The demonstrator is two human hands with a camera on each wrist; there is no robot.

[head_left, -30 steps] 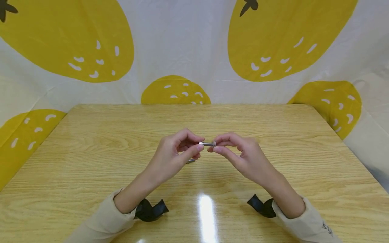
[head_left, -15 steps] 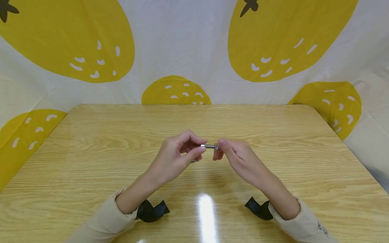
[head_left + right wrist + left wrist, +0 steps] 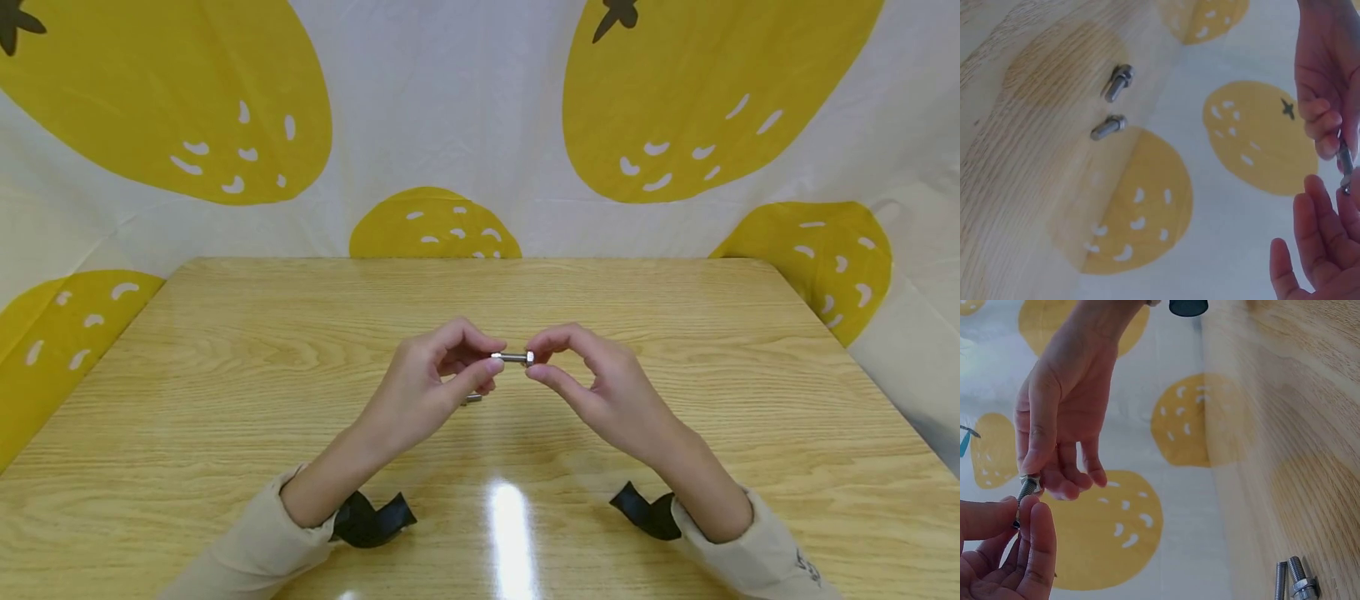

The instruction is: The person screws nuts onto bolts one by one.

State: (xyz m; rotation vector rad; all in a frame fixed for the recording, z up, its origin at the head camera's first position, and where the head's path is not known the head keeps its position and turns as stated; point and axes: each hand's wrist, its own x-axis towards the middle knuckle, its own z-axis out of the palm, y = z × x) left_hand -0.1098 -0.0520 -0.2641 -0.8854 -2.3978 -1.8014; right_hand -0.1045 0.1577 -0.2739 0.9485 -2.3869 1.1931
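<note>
In the head view my left hand (image 3: 427, 375) pinches one end of a metal bolt (image 3: 513, 357) between thumb and fingers, above the table's middle. The bolt lies roughly level, its shank pointing right. At its right end sits a hex nut (image 3: 529, 357), with the thumb and index finger of my right hand (image 3: 600, 383) on either side of it. In the left wrist view that thumb touches the nut (image 3: 1030, 482). My left fingers mostly hide the gripped end. Part of the nut is covered in the right wrist view.
Two more bolts lie on the wooden table (image 3: 262, 400): a nearer bolt (image 3: 1109, 127) and another bolt (image 3: 1119, 82), each with a thicker end. My left hand partly hides one bolt (image 3: 472, 398) in the head view. A lemon-print cloth (image 3: 450, 125) hangs behind.
My right hand turned, its fingers sweeping down past the nut, then came back with thumb and index finger around the nut. My left hand kept the bolt nearly still.
</note>
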